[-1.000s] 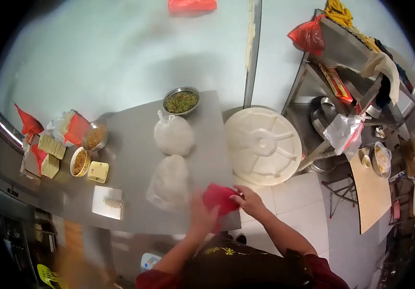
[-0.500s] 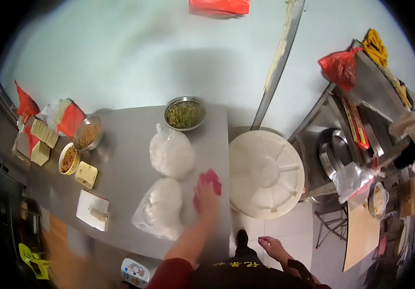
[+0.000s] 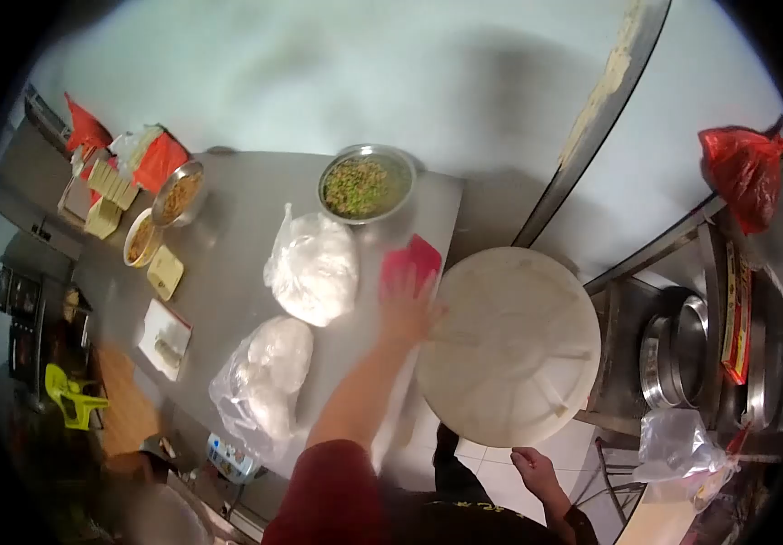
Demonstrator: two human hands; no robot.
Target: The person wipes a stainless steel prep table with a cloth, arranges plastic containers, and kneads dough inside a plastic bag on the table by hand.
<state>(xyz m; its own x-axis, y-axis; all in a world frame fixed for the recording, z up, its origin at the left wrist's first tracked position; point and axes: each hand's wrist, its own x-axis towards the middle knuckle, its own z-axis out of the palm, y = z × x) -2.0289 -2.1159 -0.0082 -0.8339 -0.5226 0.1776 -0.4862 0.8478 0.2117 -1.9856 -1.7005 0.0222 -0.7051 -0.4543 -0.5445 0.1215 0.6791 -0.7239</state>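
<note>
My left hand (image 3: pixel 405 304) presses a pink cloth (image 3: pixel 411 261) onto the steel table (image 3: pixel 228 291), close to its right edge. The fingers lie spread across the cloth. Left of this arm rest two clear plastic bags with white contents, one bag (image 3: pixel 314 270) nearer the wall and another bag (image 3: pixel 269 377) nearer me. Beyond the cloth stands a steel bowl (image 3: pixel 369 184) of chopped green and brown food. My right hand (image 3: pixel 534 472) hangs low beside the round white lid (image 3: pixel 509 350), its fingers curled in with nothing visible in them.
On the table's left are a bowl of brown food (image 3: pixel 179 196), a patterned bowl (image 3: pixel 139 238), a yellow lid (image 3: pixel 166 272) and a white board (image 3: pixel 164 338). A metal rack with steel pans (image 3: pixel 673 350) stands right. A red bag (image 3: pixel 744 173) hangs above it.
My left hand has slid the pink cloth further from me and toward the table's right edge, its fingers now more spread. The view has turned and shifted. My right hand stays low.
</note>
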